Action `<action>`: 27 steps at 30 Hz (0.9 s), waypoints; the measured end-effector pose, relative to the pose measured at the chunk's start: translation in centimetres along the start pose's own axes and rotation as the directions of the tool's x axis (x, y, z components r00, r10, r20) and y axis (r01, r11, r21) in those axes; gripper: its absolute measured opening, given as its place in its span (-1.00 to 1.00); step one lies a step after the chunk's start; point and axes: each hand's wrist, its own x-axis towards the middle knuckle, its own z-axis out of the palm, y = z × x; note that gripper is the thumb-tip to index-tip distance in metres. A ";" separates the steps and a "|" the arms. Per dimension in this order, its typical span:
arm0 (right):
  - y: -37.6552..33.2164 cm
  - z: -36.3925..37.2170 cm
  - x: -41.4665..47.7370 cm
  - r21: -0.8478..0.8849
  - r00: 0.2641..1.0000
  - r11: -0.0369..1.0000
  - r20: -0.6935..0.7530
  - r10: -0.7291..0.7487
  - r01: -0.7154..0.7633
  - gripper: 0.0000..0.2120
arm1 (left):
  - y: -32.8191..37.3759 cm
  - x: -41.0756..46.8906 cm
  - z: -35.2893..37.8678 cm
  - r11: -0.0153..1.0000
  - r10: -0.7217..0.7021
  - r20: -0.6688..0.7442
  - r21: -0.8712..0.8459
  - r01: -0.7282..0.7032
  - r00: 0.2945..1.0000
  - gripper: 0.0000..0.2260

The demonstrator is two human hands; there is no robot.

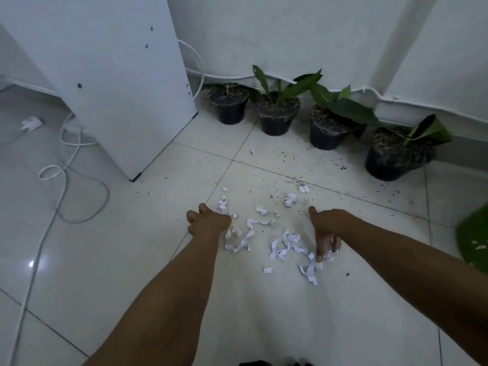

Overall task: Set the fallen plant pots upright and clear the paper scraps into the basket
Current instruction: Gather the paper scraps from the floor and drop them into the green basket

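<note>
- Forearms reached out from the bottom of the view, and we had both hands down among the paper scraps [264,233] strewn over the floor [132,247] tiles.
- Our right hand [326,231] had its fingers [320,253] curled down and pinched on a few scraps at the near right edge of the litter; our left hand [208,223] was closed loosely at the far left edge, and we could not tell whether it held any paper.
- Most scraps lay loose between the two hands, with a few strays farther off toward the plant pots [280,113].
- All four pots stood upright in a row along the wall [290,35], so we judged that part done; the rightmost pot [396,157] seemed to lean slightly.
- Only a green edge [472,233] showed at the right margin, with white bits on it; we took it for the basket, though we could not be sure.
- We saw these risks: thin curled strips could slip from a small pinch on the way across; dark soil crumbs [330,165] scattered on the tiles could be swept up with the paper; small pieces near the pots could be missed; a careless reach could knock the leaning pot over.
</note>
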 end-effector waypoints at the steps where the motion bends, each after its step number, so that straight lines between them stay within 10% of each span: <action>1: -0.8 0.0 0.1 0.019 0.999 0.999 -0.026 -0.027 0.027 0.52 | 0.4 -0.2 0.4 0.999 0.007 0.017 -0.037 -0.006 1.000 -0.39; 10: -4.3 -0.6 1.2 0.204 0.794 0.847 -0.504 -0.339 0.491 -0.25 | 4.1 -1.5 1.2 0.855 0.502 -0.008 -0.144 -0.498 0.865 -0.64; 14: -2.1 1.2 1.2 -0.092 0.604 0.867 -0.681 -0.413 0.489 -0.17 | 0.5 -0.5 -0.2 0.696 0.708 -0.176 0.333 -0.636 0.684 -0.55; 21: 1.3 6.2 1.1 -0.192 0.708 0.762 -0.286 -0.646 0.618 -0.28 | -4.1 -0.2 -0.4 0.664 0.685 0.075 0.346 -0.663 0.725 -0.57; 27: -0.7 5.1 3.2 0.284 0.736 0.692 -0.409 -0.539 0.664 -0.42 | -1.8 -0.3 1.0 0.745 0.660 -0.012 0.138 -0.653 0.751 -0.63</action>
